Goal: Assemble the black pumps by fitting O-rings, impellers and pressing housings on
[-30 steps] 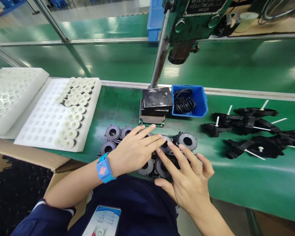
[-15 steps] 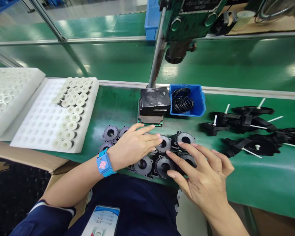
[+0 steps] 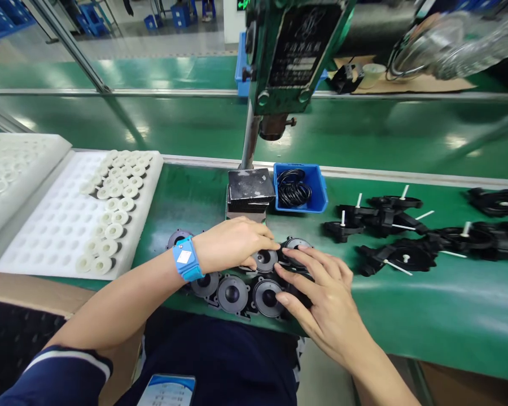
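The left hand (image 3: 233, 242), with a blue wristband (image 3: 188, 259) on its wrist, is bent at the knuckles, fingers close together and thumb tucked below; whether it grips anything I cannot tell. The right hand (image 3: 327, 290) is loosely spread, thumb apart from the fingers, its fingertips over or against the round grey-rimmed parts (image 3: 232, 294). The fingertips of the two hands nearly meet.

These parts lie under and between the hands, some reaching nearer the body than the left hand. They lie flat, dark cupped centres facing up. Each face is round, with no clear long axis; together they form two rows running sideways across the bench (image 3: 423, 316).

Compared with half a second ago, the left fingers are more curled and reach further toward the right hand, and the view takes in more of the background.

Beyond the hands stand a black block (image 3: 250, 185) and, just right of it, a blue bin (image 3: 319, 189) holding black coils (image 3: 294, 194). Well left of the hands is a white foam tray (image 3: 38, 225) partly filled with white rings (image 3: 109, 248). To the right of the hands lie black parts with white pins (image 3: 406, 256).
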A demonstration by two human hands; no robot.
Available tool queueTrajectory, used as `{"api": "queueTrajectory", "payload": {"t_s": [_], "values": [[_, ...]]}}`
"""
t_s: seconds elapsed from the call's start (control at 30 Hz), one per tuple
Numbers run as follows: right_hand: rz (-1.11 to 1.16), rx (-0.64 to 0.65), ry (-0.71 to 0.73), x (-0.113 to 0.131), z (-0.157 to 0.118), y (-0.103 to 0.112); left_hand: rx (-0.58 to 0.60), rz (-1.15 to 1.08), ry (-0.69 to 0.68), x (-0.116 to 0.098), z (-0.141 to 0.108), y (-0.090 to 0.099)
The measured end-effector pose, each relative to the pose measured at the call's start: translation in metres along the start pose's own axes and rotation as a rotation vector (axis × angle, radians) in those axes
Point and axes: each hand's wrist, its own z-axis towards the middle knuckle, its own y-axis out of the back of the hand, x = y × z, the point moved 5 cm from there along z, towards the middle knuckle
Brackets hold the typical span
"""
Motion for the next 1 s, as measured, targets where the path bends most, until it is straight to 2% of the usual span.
{"api": "queueTrajectory", "payload": {"t_s": [0.13,0.2,0.27,0.37,0.47,0.53,0.63,0.77,0.87,0.93,1.0], "values": [[0.037,-0.004,0.025,-0.002,0.006,0.006,0.071,-0.100,-0.031,0.004,0.004,0.001],[0.054,-0.015,0.019,-0.014,0.014,0.009,0.073,-0.098,-0.008,0.004,0.006,0.003],[0.017,-0.075,-0.058,-0.040,0.027,0.010,0.074,-0.072,0.027,0.001,0.007,0.004],[-0.128,-0.176,-0.270,-0.093,0.054,0.005,0.080,-0.032,0.068,-0.002,0.007,0.003],[-0.149,-0.104,-0.380,-0.131,0.080,-0.013,0.066,-0.014,0.055,-0.004,0.002,0.002],[-0.114,-0.074,-0.387,-0.142,0.091,-0.024,-0.001,0.012,0.041,-0.005,-0.004,0.003],[-0.063,-0.107,-0.408,-0.149,0.096,-0.028,-0.162,0.010,0.050,-0.009,-0.019,0.011],[0.041,-0.189,-0.501,-0.164,0.093,-0.023,-0.321,-0.104,0.095,-0.013,-0.042,0.018],[0.141,-0.255,-0.540,-0.172,0.092,-0.010,-0.427,-0.154,0.179,-0.011,-0.056,0.020],[0.211,-0.304,-0.523,-0.166,0.092,0.003,-0.516,-0.187,0.253,-0.009,-0.061,0.020],[0.279,-0.339,-0.473,-0.143,0.087,0.019,-0.617,-0.205,0.319,-0.009,-0.063,0.021]]}}
